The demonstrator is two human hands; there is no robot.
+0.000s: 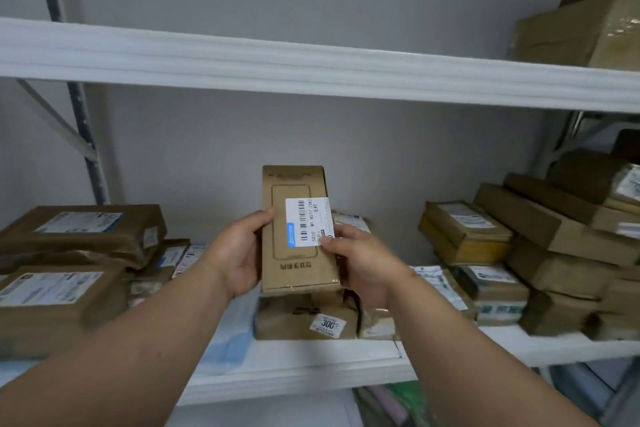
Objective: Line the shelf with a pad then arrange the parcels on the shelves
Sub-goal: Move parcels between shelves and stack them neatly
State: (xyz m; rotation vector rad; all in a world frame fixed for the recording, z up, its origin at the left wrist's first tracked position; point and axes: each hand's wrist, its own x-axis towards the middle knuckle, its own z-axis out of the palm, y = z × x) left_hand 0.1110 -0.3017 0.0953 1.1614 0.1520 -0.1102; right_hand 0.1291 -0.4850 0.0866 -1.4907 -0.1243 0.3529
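Gripping slim parcel (298, 253) by long edges, left hand (239, 253), right hand (360, 260)

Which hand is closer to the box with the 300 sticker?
Right. The right hand grips the tall box just above and right of the 300-sticker box. The left hand grips the tall box's other side, farther up and left.

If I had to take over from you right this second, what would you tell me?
Left hand and right hand both grip the slim parcel, held upright over the middle shelf.
Below it sits the box with the 300 sticker. Parcel stacks stand at the left and right.
A pale blue pad already lies on the shelf.
Left to do: set this parcel down and tidy the stacks.
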